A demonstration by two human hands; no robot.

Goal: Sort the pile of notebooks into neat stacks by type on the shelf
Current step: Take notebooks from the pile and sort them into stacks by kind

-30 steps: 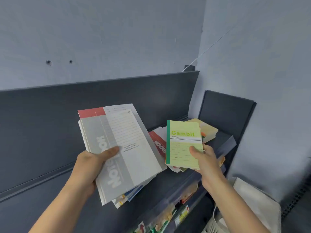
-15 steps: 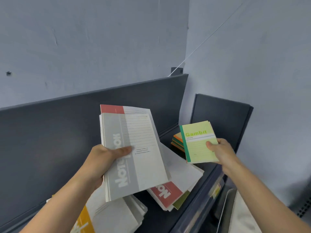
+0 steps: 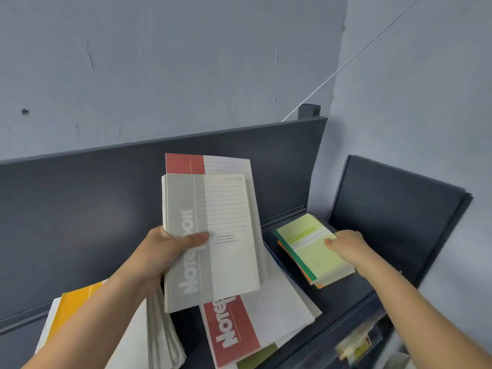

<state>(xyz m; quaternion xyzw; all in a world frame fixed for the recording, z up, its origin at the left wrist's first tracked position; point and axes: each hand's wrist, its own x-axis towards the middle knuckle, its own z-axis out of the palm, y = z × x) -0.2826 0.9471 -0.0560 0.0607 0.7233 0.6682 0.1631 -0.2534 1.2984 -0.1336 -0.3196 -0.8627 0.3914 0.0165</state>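
Grip status: my left hand (image 3: 157,253) held the grey notebooks (image 3: 218,235), thumb on top; my right hand (image 3: 347,246) pinched the green notebook (image 3: 311,251) atop the stack (image 3: 310,278) on the shelf (image 3: 343,304).

Grey wall (image 3: 186,62) is showing scuffs (image 3: 90,59) and one small hole (image 3: 24,111) near its left edge. White cord (image 3: 372,40) is running diagonally down from the upper right to a dark box (image 3: 308,111) at the wall corner. Blurred packets (image 3: 356,344) are lying lower right.

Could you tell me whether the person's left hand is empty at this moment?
No, the left hand grips a bundle of large grey-and-white paper notebooks.
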